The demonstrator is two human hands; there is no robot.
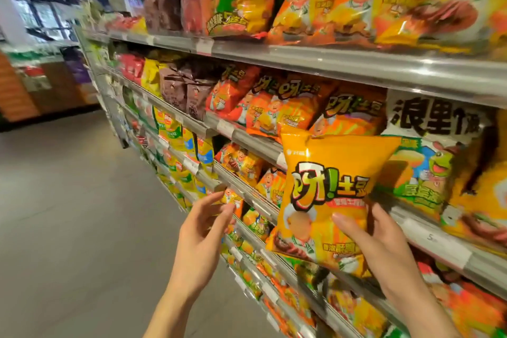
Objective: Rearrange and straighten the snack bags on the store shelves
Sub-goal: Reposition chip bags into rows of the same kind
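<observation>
Store aisle with a grey tiled floor [68,214] stretching off to the left and a long run of metal shelves [329,63] packed with snack bags down the right side, all a bit blurry at the edges.

So the right hand [384,244] is holding up a puffy orange-yellow chip bag with big black-and-white lettering [326,195] out in front of the shelving, at about the level of the second and third shelf edges. Thumb lies across the front of the bag near its lower right, the other fingers are tucked behind it so you can't really see them. The bag sits pretty much upright, maybe tilted a touch, and it's off the shelf, not resting on anything. The forearm comes up from the bottom right corner.

The left hand [203,230] is empty, raised with the palm turned in toward the shelves, fingers loosely spread and a little bent, fingertips near the edge of a lower shelf but I can't tell if they actually touch it.

Behind the held bag there's a row of orange and red chip bags [288,110], with a white and green bag with a cartoon frog [428,162] to the right of them.
</observation>
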